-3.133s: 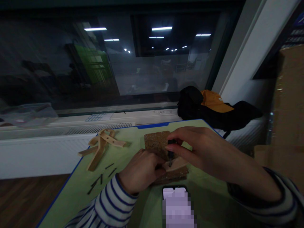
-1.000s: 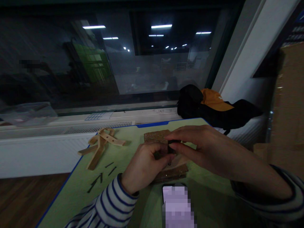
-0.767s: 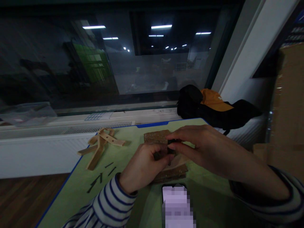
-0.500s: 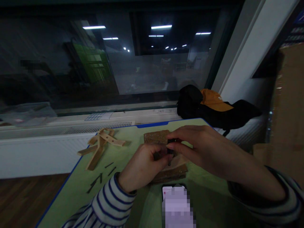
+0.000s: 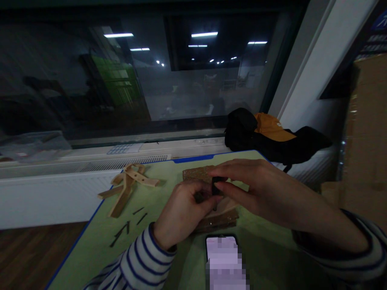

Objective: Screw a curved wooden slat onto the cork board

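Observation:
My right hand (image 5: 246,183) comes in from the right, thumb and forefinger pinching a small black piece (image 5: 216,186), its kind unclear. My left hand (image 5: 186,207) is closed just beside it, fingertips pinched. Below my left thumb shows the end of a thin dark screw-like piece (image 5: 215,208), mostly hidden by the fingers. Under both hands lies a pale wooden part (image 5: 226,206), partly covered. It rests on brown tape-wrapped cardboard (image 5: 220,220), whose far part shows behind the hands.
Curved wooden pieces (image 5: 121,197) lie on the green table (image 5: 169,171) at the left, with several dark screws (image 5: 127,226) nearer. A phone (image 5: 223,257) lies in front. Beyond are a radiator (image 5: 60,197), a black bag with an orange cap (image 5: 273,128), and cardboard boxes (image 5: 365,153) at right.
Both hands stay at the same spot. The fingers of my right hand have shifted slightly on the black piece, which shows more plainly now. The view has moved very slightly.

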A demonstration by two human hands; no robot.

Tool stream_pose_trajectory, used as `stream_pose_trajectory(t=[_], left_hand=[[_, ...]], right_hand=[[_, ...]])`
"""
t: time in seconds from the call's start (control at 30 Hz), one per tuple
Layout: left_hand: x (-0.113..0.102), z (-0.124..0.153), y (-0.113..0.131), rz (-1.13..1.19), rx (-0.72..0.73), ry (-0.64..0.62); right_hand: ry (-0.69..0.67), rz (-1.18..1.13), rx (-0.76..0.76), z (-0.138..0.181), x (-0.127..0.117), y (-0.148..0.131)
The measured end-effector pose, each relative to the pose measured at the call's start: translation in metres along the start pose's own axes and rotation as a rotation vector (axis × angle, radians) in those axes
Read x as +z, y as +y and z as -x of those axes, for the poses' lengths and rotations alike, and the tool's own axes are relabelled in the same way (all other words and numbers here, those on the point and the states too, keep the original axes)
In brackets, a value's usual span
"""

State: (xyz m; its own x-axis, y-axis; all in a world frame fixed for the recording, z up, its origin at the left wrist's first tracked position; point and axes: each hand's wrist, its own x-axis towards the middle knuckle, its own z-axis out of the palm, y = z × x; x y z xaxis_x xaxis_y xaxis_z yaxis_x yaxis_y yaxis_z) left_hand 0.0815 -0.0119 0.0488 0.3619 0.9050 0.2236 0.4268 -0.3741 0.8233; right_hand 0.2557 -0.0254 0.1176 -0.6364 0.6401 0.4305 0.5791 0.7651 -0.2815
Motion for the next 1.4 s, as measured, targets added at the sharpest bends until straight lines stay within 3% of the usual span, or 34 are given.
stream_pose_trajectory(t=[0.5,0.93,1.17,1.4], left_hand=[[-0.0046,-0.0011,0.0049,0.062,0.026,-0.121],[-0.0049,-0.0022,0.0016,0.053,-0.035,-0.050],[-0.0052,-0.0015,0.0016,0.053,-0.031,-0.080],[-0.0049,-0.0014,-0.0007,0.056,-0.021,-0.088]], right_hand=[[0.003,0.075,0.031,-0.0002,0.0000,0.0013],[-0.001,0.033,0.021,-0.0009,0.0008,0.0006],[-0.030,0.002,-0.017,0.0015,-0.0014,0.0003],[0.004,0.083,0.038,0.0009,0.0001,0.0036]])
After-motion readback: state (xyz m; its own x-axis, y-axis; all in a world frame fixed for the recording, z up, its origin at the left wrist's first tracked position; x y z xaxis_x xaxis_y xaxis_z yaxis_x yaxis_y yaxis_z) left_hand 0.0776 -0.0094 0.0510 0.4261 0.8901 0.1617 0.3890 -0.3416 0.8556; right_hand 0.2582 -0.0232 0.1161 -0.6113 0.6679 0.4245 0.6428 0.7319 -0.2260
